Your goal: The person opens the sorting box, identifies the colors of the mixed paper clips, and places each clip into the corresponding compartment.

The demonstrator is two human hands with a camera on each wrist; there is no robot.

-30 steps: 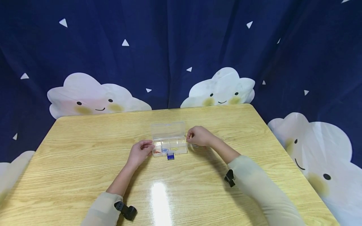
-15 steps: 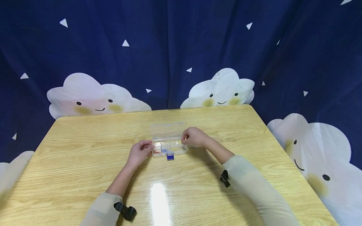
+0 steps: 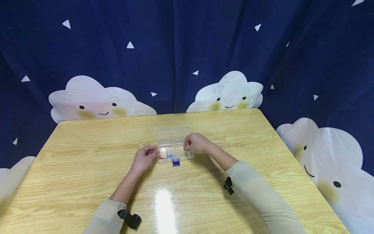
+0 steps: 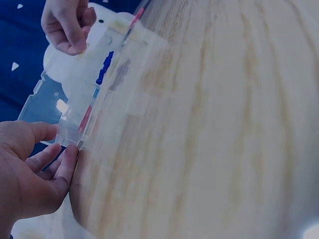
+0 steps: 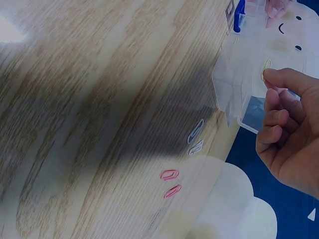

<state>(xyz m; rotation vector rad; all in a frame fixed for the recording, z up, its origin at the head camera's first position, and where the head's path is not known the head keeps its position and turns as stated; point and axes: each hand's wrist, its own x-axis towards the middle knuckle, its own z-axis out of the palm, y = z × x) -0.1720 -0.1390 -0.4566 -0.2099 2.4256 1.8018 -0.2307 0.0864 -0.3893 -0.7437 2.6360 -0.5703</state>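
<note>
Box (image 3: 187, 158) open on surface (image 3: 87, 156), lid (image 3: 173, 135) raised behind it, blue latch (image 3: 176, 162) at its front edge. Left hand (image 3: 144, 159) at box's left end, grip narrow, holding that end. Right hand (image 3: 198, 144) over box's right half, grip pinching yellow clip (image 5: 267, 64). Box's front row, left to right: red clips (image 3: 162, 158), blue clips (image 3: 170, 156), yellow clips (image 3: 180, 155). White clips (image 5: 196, 132), reddish clips (image 5: 170, 174) near box's right end. Surface broad in front and left of box; far edge closer, behind box.
</note>
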